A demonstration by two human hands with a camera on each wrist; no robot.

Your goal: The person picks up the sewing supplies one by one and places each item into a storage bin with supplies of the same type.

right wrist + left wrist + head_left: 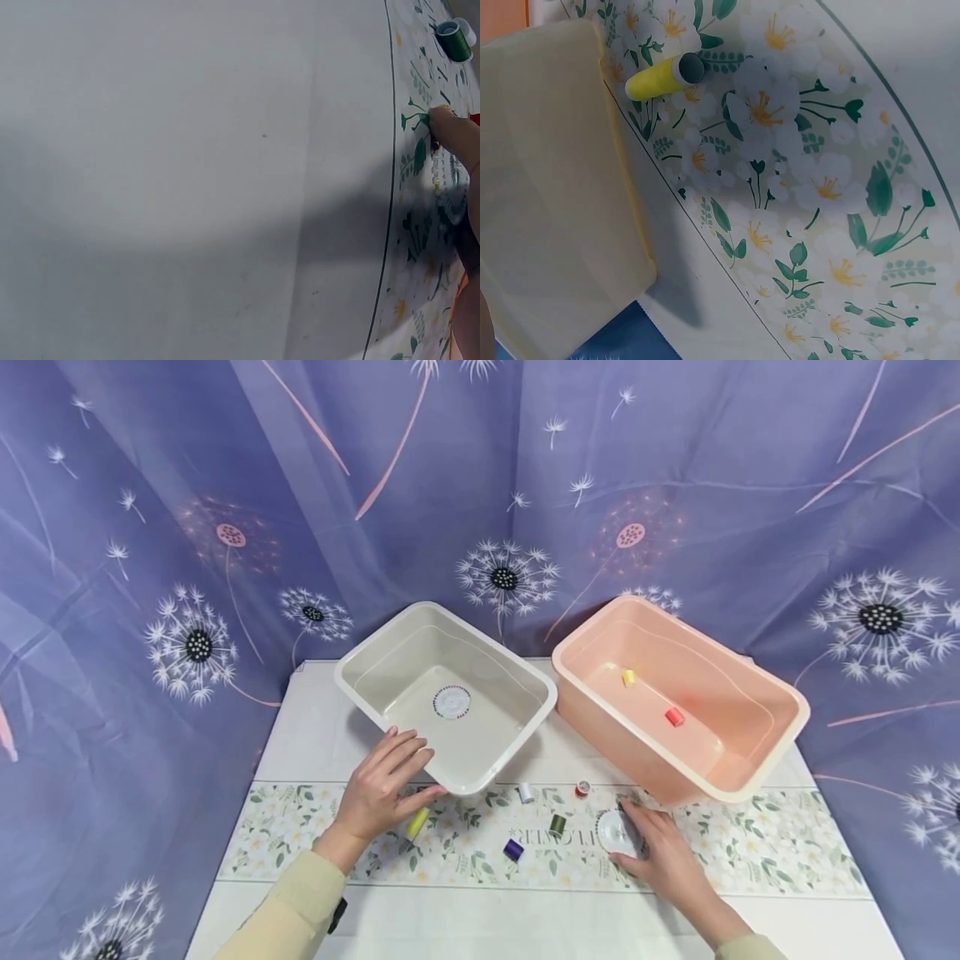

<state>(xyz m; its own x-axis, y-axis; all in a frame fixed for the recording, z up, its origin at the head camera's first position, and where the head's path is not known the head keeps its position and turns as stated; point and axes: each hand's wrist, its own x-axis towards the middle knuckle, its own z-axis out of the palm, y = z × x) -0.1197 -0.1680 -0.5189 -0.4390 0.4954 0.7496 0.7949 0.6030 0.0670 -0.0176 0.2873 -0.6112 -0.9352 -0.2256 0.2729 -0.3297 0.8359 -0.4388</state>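
R hand (663,852): thumb + fingers parted, pinching white disc (615,832) on table (585,927), nr side of pink bin (615,743). L hand (382,785): fingers approx straight, slightly apart, at nr-left rim of grey bin (480,743).

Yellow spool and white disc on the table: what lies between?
Head view: green thread spool directly between; white spool, red spool and purple spool flank the line.
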